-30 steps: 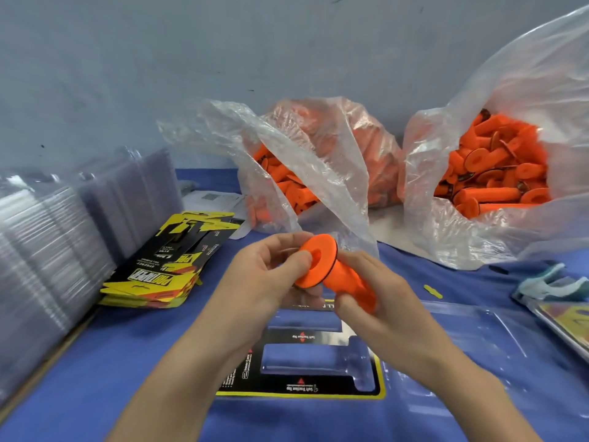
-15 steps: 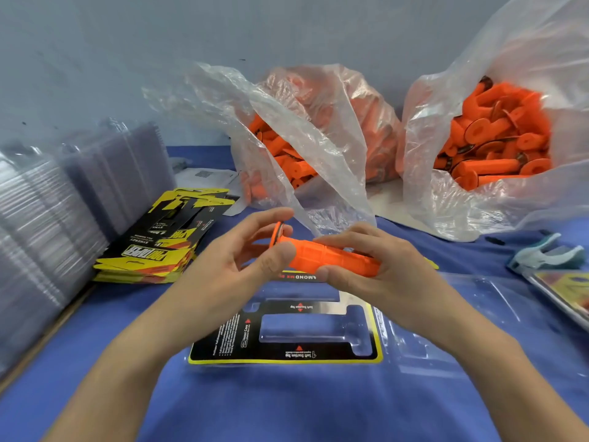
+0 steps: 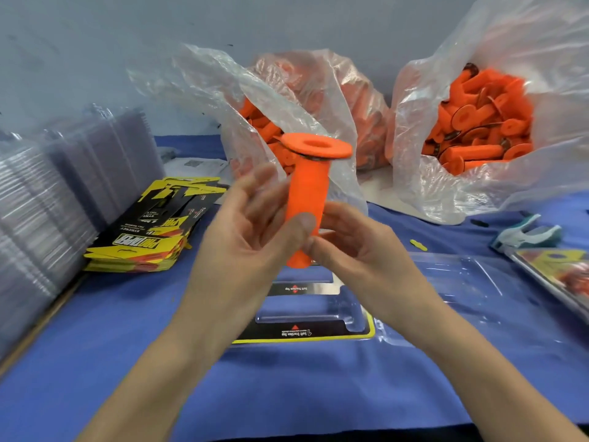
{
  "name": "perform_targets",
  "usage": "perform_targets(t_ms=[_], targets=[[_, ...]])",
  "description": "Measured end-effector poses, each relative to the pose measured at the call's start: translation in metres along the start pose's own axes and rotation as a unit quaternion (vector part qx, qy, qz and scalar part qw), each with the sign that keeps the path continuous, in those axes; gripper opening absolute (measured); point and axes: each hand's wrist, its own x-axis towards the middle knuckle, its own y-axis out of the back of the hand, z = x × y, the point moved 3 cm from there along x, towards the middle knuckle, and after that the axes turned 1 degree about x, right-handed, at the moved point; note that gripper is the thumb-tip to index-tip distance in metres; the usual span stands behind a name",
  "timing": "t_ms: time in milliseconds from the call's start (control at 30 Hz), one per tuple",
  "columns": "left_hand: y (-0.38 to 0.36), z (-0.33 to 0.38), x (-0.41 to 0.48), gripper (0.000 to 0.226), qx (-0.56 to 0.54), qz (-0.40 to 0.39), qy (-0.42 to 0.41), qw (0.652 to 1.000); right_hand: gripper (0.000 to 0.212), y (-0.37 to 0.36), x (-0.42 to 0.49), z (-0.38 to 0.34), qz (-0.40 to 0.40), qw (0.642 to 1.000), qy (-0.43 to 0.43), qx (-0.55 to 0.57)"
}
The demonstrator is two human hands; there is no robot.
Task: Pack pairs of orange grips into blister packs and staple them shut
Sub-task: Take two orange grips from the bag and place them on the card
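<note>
A blue-covered table (image 3: 127, 362) carries two clear plastic bags full of orange grips, one at the far right (image 3: 462, 193) and one at the middle back (image 3: 318, 100). A tall stack of clear blister shells (image 3: 47, 202) lines the left edge, with a pile of yellow-and-black backing cards (image 3: 153, 237) just beside it. An open blister pack (image 3: 462, 282) lies flat under the hands, its printed card (image 3: 318, 333) seated in the left half.

Above it, both hands hold one orange grip (image 3: 306, 193) upright, flange on top, clear of the table. The left hand (image 3: 251, 244) lays its thumb across the front of the shaft; its fingers (image 3: 255, 186) are long, spread and blurred behind it. The right hand (image 3: 360, 253) pinches the lower shaft, thumb in front and fingers curled behind.

A teal stapler (image 3: 526, 236) rests at the right.
</note>
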Motion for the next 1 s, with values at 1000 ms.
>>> perform_targets(t_ms=[1000], targets=[[0.011, -0.065, -0.016, 0.049, 0.519, -0.266, -0.022, 0.812, 0.029, 0.059, -0.023, 0.058, -0.086, 0.917, -0.070, -0.383]])
